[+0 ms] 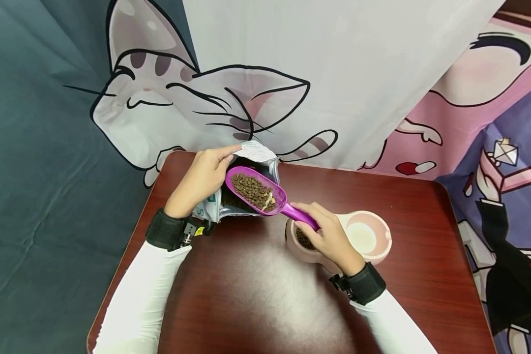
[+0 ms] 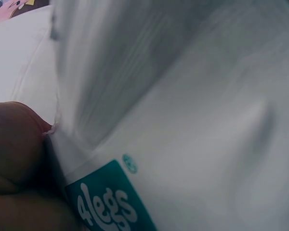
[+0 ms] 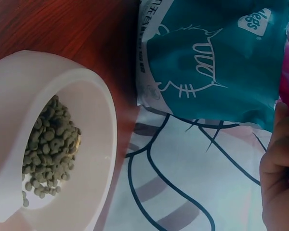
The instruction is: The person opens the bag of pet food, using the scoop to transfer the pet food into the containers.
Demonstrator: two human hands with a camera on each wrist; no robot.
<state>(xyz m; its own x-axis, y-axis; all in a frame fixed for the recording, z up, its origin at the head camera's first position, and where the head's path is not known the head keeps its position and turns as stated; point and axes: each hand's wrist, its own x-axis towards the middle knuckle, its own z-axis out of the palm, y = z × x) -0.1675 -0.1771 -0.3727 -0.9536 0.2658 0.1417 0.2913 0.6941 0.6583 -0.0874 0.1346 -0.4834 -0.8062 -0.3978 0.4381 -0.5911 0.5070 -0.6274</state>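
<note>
My left hand [image 1: 204, 172] grips the rim of a pet food bag [image 1: 257, 151] at the table's back edge, and the bag's mouth gapes. In the left wrist view, fingertips pinch the edge of the silvery bag [image 2: 192, 144] beside a teal "4legs" label. A purple scoop [image 1: 294, 212], held by its handle in my right hand [image 1: 332, 236], overlaps the bag's mouth. Brown kibble [image 1: 250, 189] heaps in the scoop. The right wrist view shows the bag's teal side [image 3: 183, 62], with the scoop mostly cut off at the right edge.
Beneath my right forearm and hand stands a pale pink double bowl [image 1: 386, 242]. Its left compartment has kibble [image 3: 48, 149]; the right one shows a whitish bottom. A reddish-brown table [image 1: 416, 285] carries everything. Cartoon-printed cloth [image 1: 336, 73] hangs behind.
</note>
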